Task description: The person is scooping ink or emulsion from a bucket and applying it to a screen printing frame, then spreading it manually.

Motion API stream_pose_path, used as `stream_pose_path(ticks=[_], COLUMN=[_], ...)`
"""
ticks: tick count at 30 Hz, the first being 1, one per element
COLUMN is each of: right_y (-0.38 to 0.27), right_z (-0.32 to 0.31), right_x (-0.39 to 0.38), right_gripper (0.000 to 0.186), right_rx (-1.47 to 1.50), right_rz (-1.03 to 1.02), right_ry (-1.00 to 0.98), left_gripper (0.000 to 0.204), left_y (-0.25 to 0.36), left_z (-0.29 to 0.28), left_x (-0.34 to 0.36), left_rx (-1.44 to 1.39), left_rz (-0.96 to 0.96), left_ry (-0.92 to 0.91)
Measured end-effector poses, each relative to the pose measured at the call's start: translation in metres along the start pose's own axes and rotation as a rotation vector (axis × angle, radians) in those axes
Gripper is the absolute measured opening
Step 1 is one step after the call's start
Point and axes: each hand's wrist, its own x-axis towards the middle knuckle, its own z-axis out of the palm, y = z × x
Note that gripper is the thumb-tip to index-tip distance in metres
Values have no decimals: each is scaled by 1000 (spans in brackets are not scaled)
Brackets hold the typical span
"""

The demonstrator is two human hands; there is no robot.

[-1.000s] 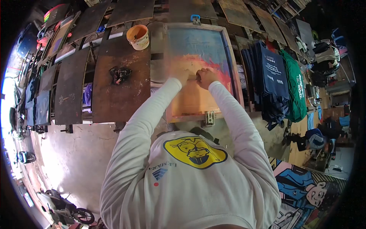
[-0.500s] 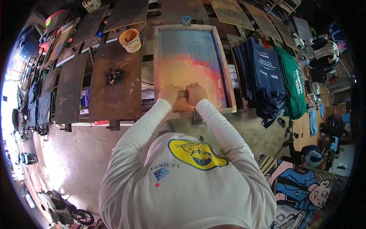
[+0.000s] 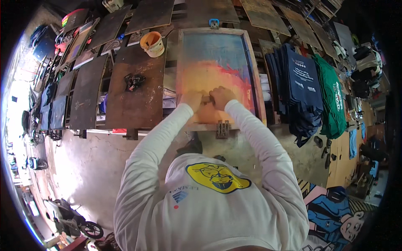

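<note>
Two hands are down on the mesh, close together near the lower middle of the wooden-framed printing screen (image 3: pixel 253 79), the one smeared with orange, yellow and blue ink. From where I watch, my left hand (image 3: pixel 191 99) and my right hand (image 3: pixel 222 96) both have their fingers curled shut around a short dark squeegee handle (image 3: pixel 207 99) that sits between them; the blade itself I cannot make out under the knuckles. The grip looks firm, thumbs toward each other, wrists in white sleeves coming up from the lower edge.

Outward from there, the frame lies flat on a brown platen, with a metal hinge clamp (image 3: pixel 222 129) at its near edge and a blue clip (image 3: pixel 214 23) at the far edge. To the left lies a rusty brown board (image 3: pixel 138 94) with a black tangled lump (image 3: pixel 133 81) on it, and an orange plastic pail (image 3: pixel 152 44) stands beyond. To the right hang dark navy shirts (image 3: pixel 297 90) and green shirts (image 3: pixel 331 96).

What I would worry about: uneven pressure between the two hands could leave a streaked print. Ink seems pooled toward the near end, so it might creep to the frame edge and drip by the hinge. Inky fingers could also mark the hanging shirts just beside the frame.
</note>
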Motion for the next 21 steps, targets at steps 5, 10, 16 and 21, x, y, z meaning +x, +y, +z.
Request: stream_pose_path(ticks=[5,10,16,21], right_y=[32,37,41,36], right_z=[-30,-33,-26,-39], right_x=[89,132,144,154], right_gripper=[18,17,22,30], right_rx=[-31,-22,-49,-9], right_rz=[145,229,302,399], right_ry=[-30,-63,-67,-189], left_gripper=[30,43,48,65], left_y=[-41,-63,-72,-74], left_z=[-56,-86,-78,-81], left_x=[74,101,121,132], left_rx=[-246,23,-69,-71], left_rz=[97,217,112,60], left_ry=[419,297,275,178])
